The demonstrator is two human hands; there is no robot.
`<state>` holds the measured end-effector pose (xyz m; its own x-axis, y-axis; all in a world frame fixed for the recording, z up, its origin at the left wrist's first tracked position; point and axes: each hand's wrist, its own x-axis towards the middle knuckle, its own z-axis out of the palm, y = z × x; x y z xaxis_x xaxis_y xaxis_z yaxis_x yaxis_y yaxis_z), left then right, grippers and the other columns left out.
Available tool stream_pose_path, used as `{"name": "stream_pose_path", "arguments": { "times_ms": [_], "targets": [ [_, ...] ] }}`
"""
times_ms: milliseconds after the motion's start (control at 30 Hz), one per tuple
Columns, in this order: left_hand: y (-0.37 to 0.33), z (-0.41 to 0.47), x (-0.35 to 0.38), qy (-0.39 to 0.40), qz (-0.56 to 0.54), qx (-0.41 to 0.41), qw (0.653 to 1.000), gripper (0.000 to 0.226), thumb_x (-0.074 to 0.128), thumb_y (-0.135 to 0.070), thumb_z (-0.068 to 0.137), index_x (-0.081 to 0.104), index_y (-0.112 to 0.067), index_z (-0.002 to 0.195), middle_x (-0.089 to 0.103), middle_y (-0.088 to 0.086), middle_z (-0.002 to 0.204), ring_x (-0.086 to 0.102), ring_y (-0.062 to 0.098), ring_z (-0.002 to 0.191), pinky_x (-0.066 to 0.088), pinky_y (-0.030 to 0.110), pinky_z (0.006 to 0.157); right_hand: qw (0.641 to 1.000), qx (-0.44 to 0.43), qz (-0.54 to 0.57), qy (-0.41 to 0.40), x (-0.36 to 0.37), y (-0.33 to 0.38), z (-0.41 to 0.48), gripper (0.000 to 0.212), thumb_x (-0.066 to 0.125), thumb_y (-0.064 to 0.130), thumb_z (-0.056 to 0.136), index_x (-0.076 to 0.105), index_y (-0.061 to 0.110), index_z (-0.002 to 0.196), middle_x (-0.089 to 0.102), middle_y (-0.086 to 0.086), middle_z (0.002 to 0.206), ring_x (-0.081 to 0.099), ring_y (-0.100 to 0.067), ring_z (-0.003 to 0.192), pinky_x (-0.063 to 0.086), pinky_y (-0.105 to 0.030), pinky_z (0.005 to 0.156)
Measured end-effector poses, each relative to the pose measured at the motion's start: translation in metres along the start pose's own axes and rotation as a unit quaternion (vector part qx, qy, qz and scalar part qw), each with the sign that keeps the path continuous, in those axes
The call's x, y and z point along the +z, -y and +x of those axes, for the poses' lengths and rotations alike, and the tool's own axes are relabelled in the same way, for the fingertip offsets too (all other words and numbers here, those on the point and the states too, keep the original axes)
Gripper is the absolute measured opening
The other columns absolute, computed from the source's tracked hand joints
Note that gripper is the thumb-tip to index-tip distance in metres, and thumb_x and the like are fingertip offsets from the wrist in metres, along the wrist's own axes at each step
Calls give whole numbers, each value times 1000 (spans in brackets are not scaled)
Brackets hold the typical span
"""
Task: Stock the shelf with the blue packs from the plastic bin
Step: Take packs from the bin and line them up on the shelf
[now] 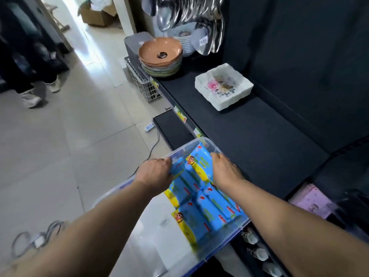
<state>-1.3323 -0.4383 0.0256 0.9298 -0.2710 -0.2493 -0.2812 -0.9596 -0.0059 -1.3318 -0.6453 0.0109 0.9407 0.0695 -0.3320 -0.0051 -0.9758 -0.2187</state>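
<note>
A clear plastic bin with a blue rim stands below the dark shelf, holding several blue packs with yellow ends and a cartoon print. Both my hands reach into its far end. My left hand curls its fingers round the left edge of a blue pack at the top of the pile. My right hand grips the same pack from its right side. My fingertips are hidden behind the pack.
On the shelf sit a white square floral dish and a stack of orange bowls, with metal ladles hanging behind. A grey crate, a power strip and its cable lie on the tiled floor. A person's legs stand far left.
</note>
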Motion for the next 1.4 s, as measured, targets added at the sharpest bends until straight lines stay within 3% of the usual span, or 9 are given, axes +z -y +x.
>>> {"name": "stream_pose_path", "arguments": {
  "times_ms": [167,300,500,767,933,1267,1400],
  "targets": [
    [16,-28,18,0,3,3,1000,24,44,-38,91,52,-20,106,65,1,107,58,26,105,46,34,72,998,6,-54,-30,19,8,16,53,40,3,89,25,10,139,42,-11,135,41,-27,126,37,-35,101],
    [23,-44,23,6,-9,-42,999,19,46,-31,90,53,-21,104,65,0,106,58,25,105,44,32,70,994,34,-89,-50,26,12,18,66,48,12,91,13,10,147,42,-10,140,38,-25,129,36,-36,100],
    [35,-57,25,2,-19,-96,995,20,46,-30,92,53,-22,109,63,-2,109,55,23,105,38,32,67,995,84,-6,-47,22,17,24,36,50,12,88,49,14,123,52,-6,128,50,-25,119,44,-35,91],
    [47,-59,6,-16,-50,-118,992,24,49,-30,93,48,-20,115,62,2,110,55,24,105,40,33,68,989,62,71,-114,8,28,-2,31,52,10,88,44,21,117,50,-4,123,51,-26,110,43,-37,84],
    [58,-68,-23,-48,-80,-125,988,29,51,-22,91,48,-18,119,60,6,115,53,27,108,44,37,78,976,54,103,-185,-7,51,-32,29,53,19,92,47,18,120,52,-7,122,50,-29,113,41,-39,88],
    [72,-108,-71,-84,-85,-23,993,25,49,-16,91,49,-16,116,61,11,113,57,31,106,47,40,80,968,88,-17,-235,-31,91,-134,36,54,20,89,45,34,121,51,8,119,47,-16,115,36,-34,89],
    [55,-116,-90,-107,-70,55,990,26,50,-14,88,50,-17,114,62,10,110,56,30,106,48,41,82,947,116,-31,-299,-36,89,-189,38,65,15,79,55,32,112,49,4,107,50,-20,103,39,-34,79]
  ]
}}
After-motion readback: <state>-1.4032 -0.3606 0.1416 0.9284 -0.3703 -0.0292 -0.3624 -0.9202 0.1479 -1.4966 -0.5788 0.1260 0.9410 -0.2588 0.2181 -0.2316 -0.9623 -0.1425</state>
